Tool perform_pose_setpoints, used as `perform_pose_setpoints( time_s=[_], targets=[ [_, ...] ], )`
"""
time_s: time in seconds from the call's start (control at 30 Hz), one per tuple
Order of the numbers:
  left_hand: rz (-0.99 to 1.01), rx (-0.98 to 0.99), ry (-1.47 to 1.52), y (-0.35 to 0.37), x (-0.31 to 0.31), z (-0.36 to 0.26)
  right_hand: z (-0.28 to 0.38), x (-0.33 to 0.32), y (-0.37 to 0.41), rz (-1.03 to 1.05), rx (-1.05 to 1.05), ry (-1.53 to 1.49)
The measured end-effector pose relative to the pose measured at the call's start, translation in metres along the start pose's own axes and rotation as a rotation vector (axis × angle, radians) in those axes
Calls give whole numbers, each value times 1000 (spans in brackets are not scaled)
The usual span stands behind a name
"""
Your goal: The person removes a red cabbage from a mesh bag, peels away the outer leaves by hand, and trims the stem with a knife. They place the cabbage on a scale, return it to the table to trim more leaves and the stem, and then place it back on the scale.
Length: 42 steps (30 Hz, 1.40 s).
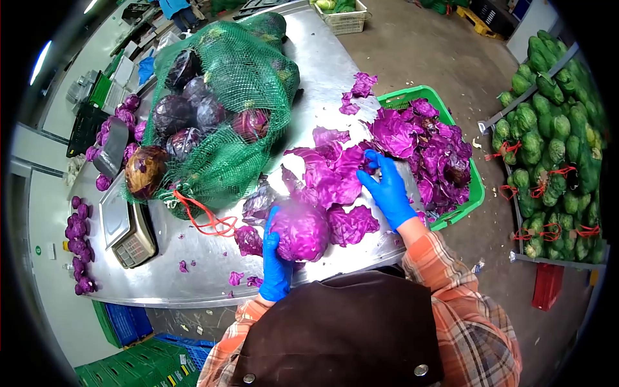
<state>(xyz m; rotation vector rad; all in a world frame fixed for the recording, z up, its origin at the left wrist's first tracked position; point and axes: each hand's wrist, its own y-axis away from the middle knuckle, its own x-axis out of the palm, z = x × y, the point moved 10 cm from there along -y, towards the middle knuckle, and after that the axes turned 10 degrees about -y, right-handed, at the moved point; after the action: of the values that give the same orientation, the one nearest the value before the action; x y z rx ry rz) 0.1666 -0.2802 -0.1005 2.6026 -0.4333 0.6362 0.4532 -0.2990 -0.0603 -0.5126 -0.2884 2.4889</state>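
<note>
A peeled red cabbage (pixel 300 231) rests near the front of the metal table (pixel 187 274). My left hand (pixel 276 258), in a blue glove, is wrapped round the cabbage's left side. To the right, my gloved right hand (pixel 387 188) has its fingers apart over the table, beside loose purple leaves (pixel 332 174), with nothing held. A green crate (pixel 478 187) heaped with purple leaves stands just beyond that hand. Farther back on the left lies a green mesh bag (pixel 222 158) of red cabbages, with a red tie hanging off it.
A scale (pixel 132 242) stands at the left, near rows of small purple cabbages (pixel 77 227). Bagged green vegetables (pixel 548 148) fill a rack at the right. Green crates (pixel 138 364) are stacked at lower left. A person in blue (pixel 174 8) stands far back.
</note>
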Motion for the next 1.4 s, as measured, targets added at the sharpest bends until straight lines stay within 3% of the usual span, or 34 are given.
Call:
perform_pose_setpoints(
  time_s=[0.07, 0.1, 0.17, 0.23, 0.3, 0.43, 0.53, 0.57, 0.67, 0.7, 0.83, 0.87, 0.93, 1.0, 1.03, 1.1, 1.13, 1.2, 1.23, 1.3, 1.33, 1.4],
  targets=[
    [-25, 138, -96, -4, 4, -17, 26, 13, 7, 181, 267, -33],
    [-58, 195, -166, -5, 7, -24, 30, 39, 26, 309, 387, -337],
    [-104, 287, -253, -4, 7, -29, 38, 83, 56, 527, 405, -300],
    [-164, 230, -495, -4, -3, -20, 30, 98, 72, 636, 512, -277],
    [-195, 198, -707, -3, -15, -20, 7, 101, 87, 679, 767, -323],
    [-92, 150, -698, 2, 6, -22, 2, 106, 102, 740, 752, -458],
    [-25, 4, -708, -5, -9, -8, 1, 109, 103, 740, 712, -437],
    [-27, 22, -708, -5, -12, -7, 9, 108, 90, 614, 200, -317],
    [-33, 102, -708, -4, -10, -11, -3, 105, 91, 422, -48, -206],
    [-5, 136, -683, -1, -2, -18, -24, 103, 90, 477, 333, -314],
    [93, 117, -434, 8, 13, -26, -38, 93, 80, 421, 316, -173],
    [85, -9, -232, 5, 1, -7, -49, 89, 83, 402, 531, -310],
    [61, -245, 186, 0, -16, 33, -43, 77, 68, 335, 663, -479],
    [-17, -295, 256, 1, -12, 41, -47, 46, 48, 169, 778, -596],
    [52, -313, 368, 0, 3, 39, -54, 22, 32, 107, 745, -504],
    [182, -359, 422, -4, 26, 38, -7, -23, -18, 110, 32, 8],
    [187, -466, 575, 3, 35, 40, 15, -40, -23, 65, 91, 171],
    [204, -683, 879, 20, 62, 37, 25, -29, -17, 191, 79, 17],
    [244, -660, 926, 18, 65, 38, 18, 0, 0, 291, 125, -233],
    [202, -621, 871, 11, 59, 48, 15, 53, 44, 544, 419, -541],
    [182, -601, 844, 5, 53, 54, 41, 71, 64, 699, 668, -593],
    [201, -931, 300, 22, -3, 95, 38, 90, 73, 650, 674, -569]
  ],
)
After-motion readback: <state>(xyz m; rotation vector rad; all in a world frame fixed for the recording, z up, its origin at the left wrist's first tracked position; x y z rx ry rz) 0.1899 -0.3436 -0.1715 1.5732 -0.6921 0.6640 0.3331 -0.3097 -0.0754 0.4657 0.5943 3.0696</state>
